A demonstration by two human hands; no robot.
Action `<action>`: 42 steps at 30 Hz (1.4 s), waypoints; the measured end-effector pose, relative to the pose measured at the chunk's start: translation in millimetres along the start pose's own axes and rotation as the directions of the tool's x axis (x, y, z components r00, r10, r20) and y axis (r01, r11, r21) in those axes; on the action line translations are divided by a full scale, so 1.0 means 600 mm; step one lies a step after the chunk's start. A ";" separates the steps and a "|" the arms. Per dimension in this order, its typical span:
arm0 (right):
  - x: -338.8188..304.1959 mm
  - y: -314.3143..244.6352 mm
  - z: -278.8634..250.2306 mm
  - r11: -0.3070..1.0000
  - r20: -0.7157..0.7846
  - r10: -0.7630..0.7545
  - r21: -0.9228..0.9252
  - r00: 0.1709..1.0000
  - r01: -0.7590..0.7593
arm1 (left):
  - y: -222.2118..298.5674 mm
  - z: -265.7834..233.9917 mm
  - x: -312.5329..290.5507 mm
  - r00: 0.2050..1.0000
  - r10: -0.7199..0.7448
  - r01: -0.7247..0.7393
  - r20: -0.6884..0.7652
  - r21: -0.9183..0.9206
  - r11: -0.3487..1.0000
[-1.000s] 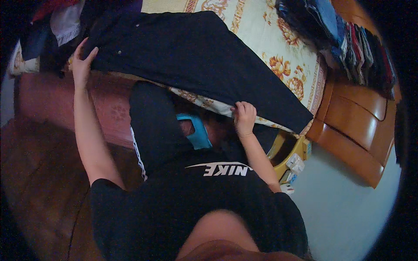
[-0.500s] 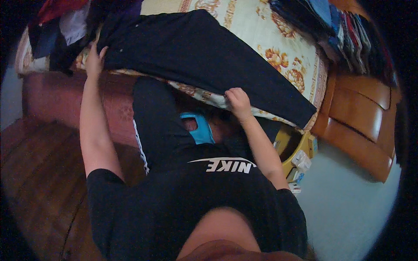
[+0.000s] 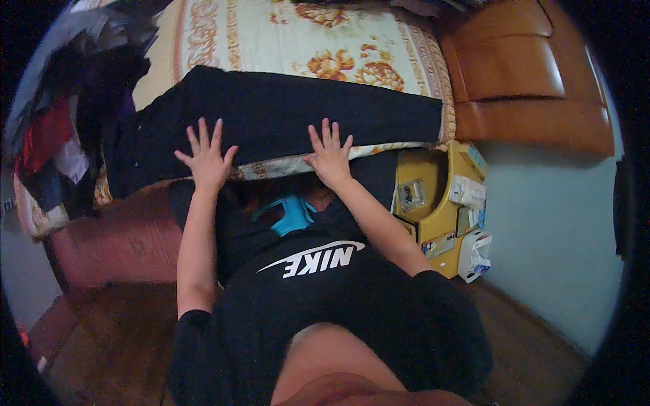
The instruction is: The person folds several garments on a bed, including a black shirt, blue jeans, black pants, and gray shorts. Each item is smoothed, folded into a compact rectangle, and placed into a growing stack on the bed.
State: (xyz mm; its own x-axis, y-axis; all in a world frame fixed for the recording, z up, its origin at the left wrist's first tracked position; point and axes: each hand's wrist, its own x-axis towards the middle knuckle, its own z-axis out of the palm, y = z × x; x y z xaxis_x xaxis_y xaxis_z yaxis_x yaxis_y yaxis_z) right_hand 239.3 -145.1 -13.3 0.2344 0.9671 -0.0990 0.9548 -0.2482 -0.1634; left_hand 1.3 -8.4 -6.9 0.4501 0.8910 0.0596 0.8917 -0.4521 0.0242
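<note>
A pair of dark trousers [image 3: 284, 108], folded lengthwise, lies along the near edge of a bed with a cream floral cover [image 3: 257, 40]. Flat on the cloth, with fingers spread, rests my left hand [image 3: 206, 159], left of the middle. My right hand [image 3: 330, 155] is likewise spread on the trousers, near their lower edge and right of the middle. Neither hand grips anything. The wide end of the trousers reaches left toward other clothes, and the narrow end points right, close to the headboard.
Piled dark, red and pale clothes [image 3: 61, 142] sit at the bed's left. A brown wooden headboard [image 3: 508, 61] stands at the right. Below it is a yellow bedside cabinet [image 3: 437, 223] holding small boxes and packets. A blue item [image 3: 291, 215] shows between my legs.
Both hands have let go of the trousers' edge and now lie spread on top. My left hand has moved right, my right hand slightly left. The view has turned.
</note>
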 end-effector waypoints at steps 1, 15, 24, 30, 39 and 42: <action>-0.005 0.008 -0.014 1.000 0.028 0.020 0.009 0.999 -0.021 | 0.003 0.003 -0.002 1.000 -0.011 0.011 -0.002 0.011 1.000; -0.016 0.475 -0.071 0.660 -0.447 0.749 0.440 0.489 -0.609 | 0.054 0.001 -0.021 1.000 -0.031 0.031 0.003 0.049 0.998; -0.039 0.472 -0.014 0.273 -0.129 0.921 0.886 0.368 -0.374 | 0.342 -0.018 0.023 0.658 0.753 -0.726 -0.017 -0.280 0.628; -0.039 0.489 -0.004 0.349 -0.257 0.916 0.890 0.310 -0.294 | 0.463 -0.018 0.070 0.618 0.776 -0.754 0.128 -0.186 0.631; -0.042 0.501 -0.030 0.616 -0.464 0.769 0.724 0.440 -0.312 | 0.480 -0.022 0.091 0.613 0.769 -0.733 0.179 -0.233 0.639; -0.017 0.530 -0.054 0.708 -0.441 0.676 0.609 0.590 -0.357 | 0.482 0.008 0.137 0.828 0.542 -0.551 -0.143 -0.383 0.741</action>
State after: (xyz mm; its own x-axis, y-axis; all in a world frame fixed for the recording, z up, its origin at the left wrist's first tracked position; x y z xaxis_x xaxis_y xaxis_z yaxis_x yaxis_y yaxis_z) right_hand 546.6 -232.3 -32.5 0.8646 0.4278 0.2635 0.4814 -0.5552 -0.6782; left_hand 296.2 -65.9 0.1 0.8490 0.4870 0.2052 0.3945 -0.8424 0.3670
